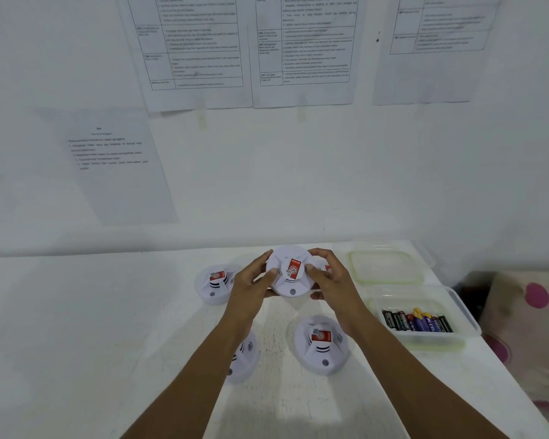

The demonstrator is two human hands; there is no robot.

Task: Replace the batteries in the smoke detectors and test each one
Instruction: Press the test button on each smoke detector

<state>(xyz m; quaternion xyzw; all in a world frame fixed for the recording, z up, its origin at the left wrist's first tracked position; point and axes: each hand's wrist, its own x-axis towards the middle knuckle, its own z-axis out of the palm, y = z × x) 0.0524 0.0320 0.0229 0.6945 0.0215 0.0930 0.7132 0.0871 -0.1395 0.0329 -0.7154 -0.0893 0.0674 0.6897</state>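
A round white smoke detector (290,274) with a red label is lifted above the white table (76,327). My left hand (251,280) grips its left rim and my right hand (330,277) grips its right rim. Another detector (214,283) lies on the table to the left, one (322,343) lies near the front, and one (243,356) is partly hidden under my left forearm. A further red label (328,268) peeks out behind my right hand. Several batteries (415,321) lie in a clear plastic box (463,315) at the right.
The box's clear lid with a green rim (385,267) lies behind it at the back right. Printed sheets (197,49) are taped to the white wall behind the table. A patterned cloth with pink dots (526,318) is beyond the table's right edge.
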